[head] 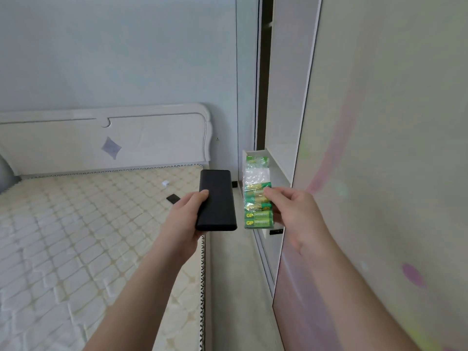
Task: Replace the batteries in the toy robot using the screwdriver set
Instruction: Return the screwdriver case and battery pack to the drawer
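The battery pack carried green labels with the letters "GP" readable on the two lowest cells; the smaller print beside them was too blurred to read. It was a strip in clear wrap, its upper part crinkled and see-through. The right hand pinched it midway, thumb in front, fingers curled behind. The left hand gripped a plain black case by its lower left edge, thumb on its face; no writing showed on it. Both were held up side by side, near but apart, above the gap between the bed and the white cabinet. Small dark pieces lay on the mattress beside the case. A white headboard stood behind.
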### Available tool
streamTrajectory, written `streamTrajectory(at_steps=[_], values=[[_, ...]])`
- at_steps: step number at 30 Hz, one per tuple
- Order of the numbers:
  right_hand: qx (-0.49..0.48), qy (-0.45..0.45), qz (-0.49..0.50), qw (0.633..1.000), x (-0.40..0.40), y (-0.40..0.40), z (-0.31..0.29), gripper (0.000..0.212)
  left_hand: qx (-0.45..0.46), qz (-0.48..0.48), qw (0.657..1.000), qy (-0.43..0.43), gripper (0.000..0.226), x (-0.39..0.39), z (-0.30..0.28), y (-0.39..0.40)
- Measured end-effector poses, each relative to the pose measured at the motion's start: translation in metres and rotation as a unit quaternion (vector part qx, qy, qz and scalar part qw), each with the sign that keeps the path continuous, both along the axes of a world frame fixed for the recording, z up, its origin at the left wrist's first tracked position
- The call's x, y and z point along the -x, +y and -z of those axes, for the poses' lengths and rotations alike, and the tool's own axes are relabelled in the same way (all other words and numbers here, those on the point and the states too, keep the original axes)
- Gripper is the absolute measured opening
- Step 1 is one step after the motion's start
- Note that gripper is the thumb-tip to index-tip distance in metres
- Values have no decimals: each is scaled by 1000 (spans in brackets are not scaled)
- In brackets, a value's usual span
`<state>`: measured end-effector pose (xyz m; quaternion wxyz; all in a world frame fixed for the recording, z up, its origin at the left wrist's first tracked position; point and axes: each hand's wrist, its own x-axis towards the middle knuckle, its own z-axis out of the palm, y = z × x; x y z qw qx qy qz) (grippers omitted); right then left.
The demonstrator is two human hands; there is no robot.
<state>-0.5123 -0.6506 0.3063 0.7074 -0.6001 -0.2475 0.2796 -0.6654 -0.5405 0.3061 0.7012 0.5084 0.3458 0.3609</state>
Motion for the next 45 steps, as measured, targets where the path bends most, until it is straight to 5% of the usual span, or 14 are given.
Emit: streamTrajectory(at_steps=[34, 45], values=[[6, 33, -25, 999, -256, 392, 35, 10, 20, -76, 997, -15, 16, -212, 10, 364], [41, -1, -28, 999, -300, 486, 45, 11, 1, 5, 1000, 26, 18, -269, 28, 478]])
